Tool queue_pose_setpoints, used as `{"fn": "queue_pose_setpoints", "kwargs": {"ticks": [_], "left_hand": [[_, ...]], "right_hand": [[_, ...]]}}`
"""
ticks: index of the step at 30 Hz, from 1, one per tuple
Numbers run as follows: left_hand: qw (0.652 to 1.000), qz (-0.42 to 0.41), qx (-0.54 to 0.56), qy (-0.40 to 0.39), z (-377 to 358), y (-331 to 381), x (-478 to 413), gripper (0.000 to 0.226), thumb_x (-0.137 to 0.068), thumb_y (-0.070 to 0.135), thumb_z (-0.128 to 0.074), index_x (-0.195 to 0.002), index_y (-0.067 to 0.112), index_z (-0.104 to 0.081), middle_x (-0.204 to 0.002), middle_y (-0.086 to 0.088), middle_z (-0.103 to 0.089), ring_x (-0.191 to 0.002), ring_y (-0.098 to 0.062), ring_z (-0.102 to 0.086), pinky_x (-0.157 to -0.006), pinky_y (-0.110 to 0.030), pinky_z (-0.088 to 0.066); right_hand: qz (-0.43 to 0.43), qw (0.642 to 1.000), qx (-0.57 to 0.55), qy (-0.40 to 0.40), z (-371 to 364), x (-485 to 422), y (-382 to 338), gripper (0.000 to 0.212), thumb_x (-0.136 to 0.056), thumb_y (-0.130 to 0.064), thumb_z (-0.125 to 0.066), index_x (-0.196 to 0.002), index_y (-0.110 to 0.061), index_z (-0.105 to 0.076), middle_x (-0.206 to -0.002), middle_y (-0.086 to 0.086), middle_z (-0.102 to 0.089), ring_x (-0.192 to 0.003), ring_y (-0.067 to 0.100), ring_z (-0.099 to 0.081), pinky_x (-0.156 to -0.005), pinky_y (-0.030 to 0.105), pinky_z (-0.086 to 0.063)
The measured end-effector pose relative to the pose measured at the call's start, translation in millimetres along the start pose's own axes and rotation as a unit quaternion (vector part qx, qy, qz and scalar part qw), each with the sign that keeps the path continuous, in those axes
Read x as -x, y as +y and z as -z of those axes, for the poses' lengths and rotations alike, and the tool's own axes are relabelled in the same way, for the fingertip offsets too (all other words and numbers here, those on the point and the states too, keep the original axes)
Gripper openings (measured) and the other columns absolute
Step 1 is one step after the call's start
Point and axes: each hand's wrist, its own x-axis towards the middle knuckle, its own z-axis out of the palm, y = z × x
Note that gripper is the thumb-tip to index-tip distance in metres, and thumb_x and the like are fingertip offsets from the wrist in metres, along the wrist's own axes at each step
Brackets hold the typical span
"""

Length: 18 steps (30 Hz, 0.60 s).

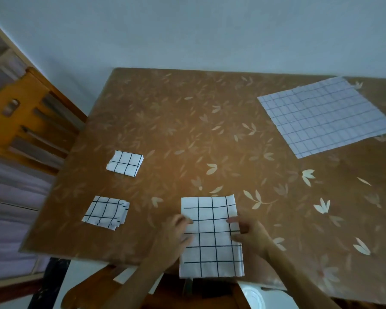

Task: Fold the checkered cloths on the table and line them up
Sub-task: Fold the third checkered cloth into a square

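At the table's near edge: strip [211,236] of checkered cloth, folded long, its near end just past the table [187,130] rim.
Left hand [175,233]: fingers and thumb apart, pressing the strip's left edge.
Right hand [250,235]: fingers curled, pinching the strip's right edge.
Near left: near square [106,212], folded, apart from the strip.
Beyond it: far square [125,163], folded, near the left side.
Far right: flat cloth [325,115], unfolded, lying askew.
Far left: chair [27,121] beside the table.

Checkered cloths [211,236]: thin woven fabric, matt, soft creases. Table [187,130]: glossy brown leaf-print cover, smooth. Chair [20,112]: varnished wood.
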Motion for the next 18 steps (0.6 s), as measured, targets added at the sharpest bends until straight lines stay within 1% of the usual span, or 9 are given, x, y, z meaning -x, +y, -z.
{"fn": "queue_pose_setpoints", "kwargs": {"ticks": [1, 3, 4, 5, 7, 10, 13, 14, 18], "left_hand": [[0.999, -0.035, -0.019, -0.009, -5.0, -0.3, -1.9, 0.037, -0.091, 0.034, -0.063, -0.127, 0.028, -0.058, -0.127, 0.013, -0.049, -0.112, 0.001, -0.045, -0.095, -0.012, -0.038], [0.997, -0.063, -0.037, -0.021, -13.6, -0.7, -4.6, 0.038, -0.091, 0.033, -0.065, -0.128, 0.027, -0.059, -0.131, 0.01, -0.048, -0.118, -0.002, -0.044, -0.097, -0.008, -0.031], [0.997, -0.065, -0.046, -0.022, -16.9, -0.6, -5.5, 0.039, -0.09, 0.034, -0.066, -0.128, 0.029, -0.058, -0.133, 0.009, -0.047, -0.122, -0.005, -0.043, -0.1, -0.011, -0.032], [0.996, -0.063, -0.057, -0.02, -19.6, -1.0, -6.0, 0.04, -0.089, 0.034, -0.068, -0.127, 0.031, -0.058, -0.135, 0.009, -0.045, -0.126, -0.007, -0.041, -0.101, -0.016, -0.035], [0.995, -0.057, -0.077, -0.021, -22.8, -1.7, -6.8, 0.039, -0.088, 0.034, -0.07, -0.125, 0.034, -0.056, -0.136, 0.01, -0.043, -0.128, -0.008, -0.04, -0.1, -0.024, -0.044], [0.991, -0.053, -0.122, -0.022, -24.1, -4.7, -6.5, 0.048, -0.079, 0.04, -0.078, -0.122, 0.033, -0.057, -0.134, 0.007, -0.049, -0.124, -0.013, -0.048, -0.092, -0.026, -0.049], [0.988, -0.06, -0.143, 0.0, -26.2, -8.7, -4.2, 0.06, -0.068, 0.045, -0.086, -0.12, 0.031, -0.059, -0.128, 0.003, -0.056, -0.114, -0.016, -0.057, -0.083, -0.027, -0.054], [0.986, -0.067, -0.151, 0.007, -26.6, -8.4, -3.6, 0.062, -0.067, 0.047, -0.085, -0.12, 0.03, -0.058, -0.128, 0.003, -0.056, -0.113, -0.016, -0.058, -0.082, -0.028, -0.054], [0.982, -0.073, -0.172, 0.028, -25.1, -5.9, -1.6, 0.056, -0.066, 0.052, -0.084, -0.114, 0.032, -0.062, -0.124, 0.005, -0.059, -0.109, -0.014, -0.059, -0.083, -0.028, -0.053]], "right_hand": [[-0.006, 1.0, 0.011, -0.003, -0.4, 0.3, 0.4, 0.041, -0.078, 0.001, -0.076, -0.107, -0.027, -0.07, -0.083, -0.01, -0.065, -0.065, -0.004, -0.063, -0.065, 0.015, -0.054], [-0.014, 1.0, 0.023, -0.001, -2.1, -1.9, 4.1, 0.041, -0.077, 0.004, -0.074, -0.105, -0.025, -0.07, -0.087, -0.007, -0.069, -0.071, 0.0, -0.067, -0.069, 0.019, -0.058], [-0.012, 0.999, 0.03, 0.0, -2.6, -3.0, 6.1, 0.041, -0.076, 0.004, -0.074, -0.105, -0.025, -0.07, -0.089, -0.006, -0.07, -0.073, 0.003, -0.068, -0.072, 0.021, -0.059], [-0.01, 0.999, 0.036, 0.0, -2.8, -3.0, 6.2, 0.04, -0.077, 0.003, -0.074, -0.106, -0.025, -0.07, -0.089, -0.006, -0.069, -0.073, 0.003, -0.068, -0.071, 0.019, -0.058], [-0.005, 0.999, 0.05, -0.001, -2.8, -3.4, 6.0, 0.039, -0.078, 0.001, -0.075, -0.107, -0.025, -0.071, -0.092, -0.006, -0.069, -0.077, 0.005, -0.068, -0.071, 0.018, -0.057], [0.009, 0.997, 0.08, 0.012, -2.5, -6.0, 10.3, 0.036, -0.078, -0.008, -0.078, -0.108, -0.027, -0.071, -0.1, -0.004, -0.07, -0.086, 0.009, -0.068, -0.078, 0.02, -0.057], [0.01, 0.995, 0.095, 0.025, -3.3, -5.2, 15.9, 0.033, -0.081, -0.014, -0.078, -0.111, -0.024, -0.071, -0.101, -0.005, -0.07, -0.084, 0.004, -0.066, -0.072, 0.009, -0.051], [0.012, 0.995, 0.095, 0.032, -3.9, -3.9, 17.1, 0.032, -0.082, -0.015, -0.078, -0.112, -0.023, -0.071, -0.1, -0.004, -0.07, -0.083, 0.003, -0.066, -0.07, 0.007, -0.049], [0.039, 0.991, 0.115, 0.052, -7.1, 4.6, 15.0, 0.026, -0.087, -0.017, -0.073, -0.113, -0.022, -0.071, -0.099, -0.004, -0.068, -0.083, 0.003, -0.063, -0.072, 0.008, -0.047]]}}
